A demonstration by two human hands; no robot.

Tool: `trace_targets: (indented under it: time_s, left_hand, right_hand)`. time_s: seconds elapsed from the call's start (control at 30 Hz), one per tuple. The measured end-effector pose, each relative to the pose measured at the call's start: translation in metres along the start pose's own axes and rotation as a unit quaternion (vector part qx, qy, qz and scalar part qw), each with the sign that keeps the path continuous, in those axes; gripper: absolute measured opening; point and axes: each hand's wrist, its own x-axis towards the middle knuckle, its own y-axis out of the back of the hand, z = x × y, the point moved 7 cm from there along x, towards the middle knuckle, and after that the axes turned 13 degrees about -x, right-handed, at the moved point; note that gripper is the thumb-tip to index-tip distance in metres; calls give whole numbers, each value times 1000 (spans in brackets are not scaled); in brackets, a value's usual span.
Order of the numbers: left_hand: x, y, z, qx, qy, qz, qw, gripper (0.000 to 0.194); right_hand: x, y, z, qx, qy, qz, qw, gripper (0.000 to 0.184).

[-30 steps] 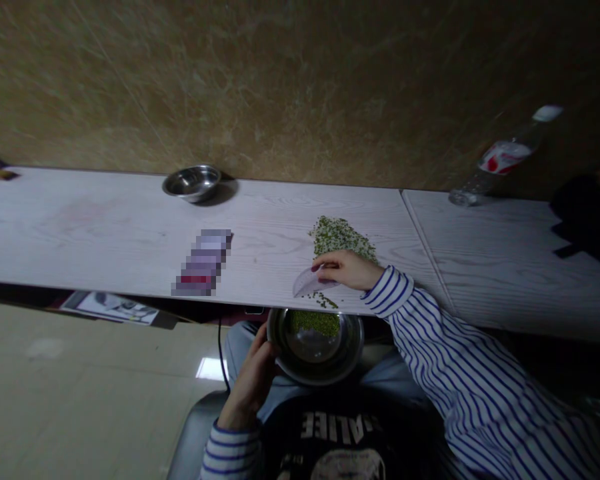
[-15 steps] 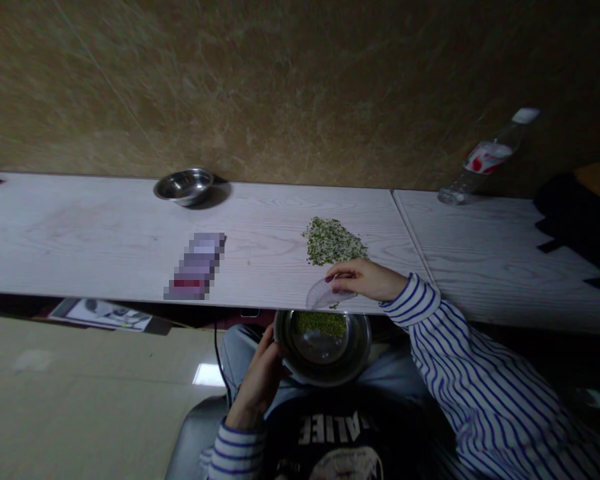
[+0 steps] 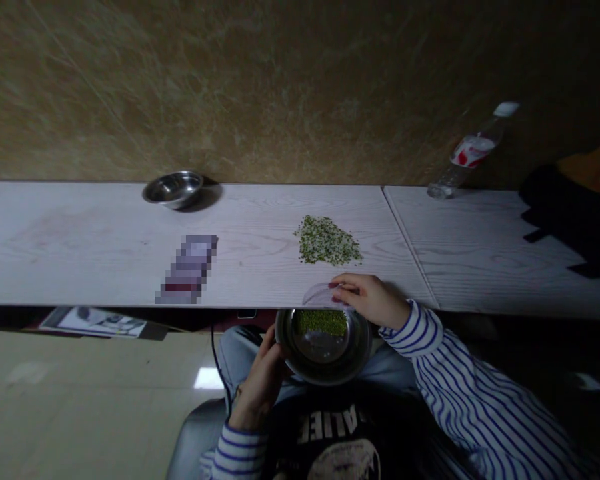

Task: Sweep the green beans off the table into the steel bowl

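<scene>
My left hand (image 3: 264, 373) grips the left rim of a steel bowl (image 3: 325, 373), which sits at my lap just below the table's front edge. Small green beans (image 3: 322, 323), probably mung beans by their look, lie in the bowl. My right hand (image 3: 367, 293) pinches a thin, translucent, curved plastic scraper (image 3: 319, 293) at the table edge, right above the bowl. Beyond that hand, a patch of loose green beans (image 3: 326, 241) is spread on the white tabletop.
A smaller steel bowl (image 3: 174, 190) stands by the wall at the back left. A blurred-out flat object (image 3: 187, 270) lies left of the beans. Farther right are a clear plastic bottle (image 3: 465, 153) with a red-and-white label and a dark cloth-like item (image 3: 555, 207). The tabletop (image 3: 260, 280) ends above my lap.
The right hand has drawn the scraper toward the table edge, away from the bean patch. Beans that lay near the edge are gone from the tabletop. The view has shifted slightly right.
</scene>
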Motion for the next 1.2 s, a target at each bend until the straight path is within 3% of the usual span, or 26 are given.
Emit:
trace_targets:
  time_s: [0.13, 0.37, 0.5, 0.6, 0.83, 1.2]
  left_hand:
    - [-1, 1, -6, 20, 9, -2, 1000, 60]
    - [-8, 9, -9, 40, 15, 6, 999, 56]
    - [-9, 7, -15, 41, 26, 16, 999, 54]
    - [-6, 3, -21, 37, 24, 20, 999, 64]
    - [0, 4, -31, 81, 39, 7, 996, 64]
    - [0, 1, -24, 60, 21, 10, 998, 66]
  right_hand:
    - [-10, 6, -3, 13, 7, 7, 1000, 21]
    - [-26, 53, 17, 26, -32, 107, 993, 34]
    - [-36, 69, 27, 36, -44, 143, 988, 43]
    - [-43, 77, 34, 41, -56, 164, 984, 49]
    - [-60, 93, 52, 46, -92, 206, 973, 53]
    - [-73, 105, 64, 54, -100, 247, 962, 53]
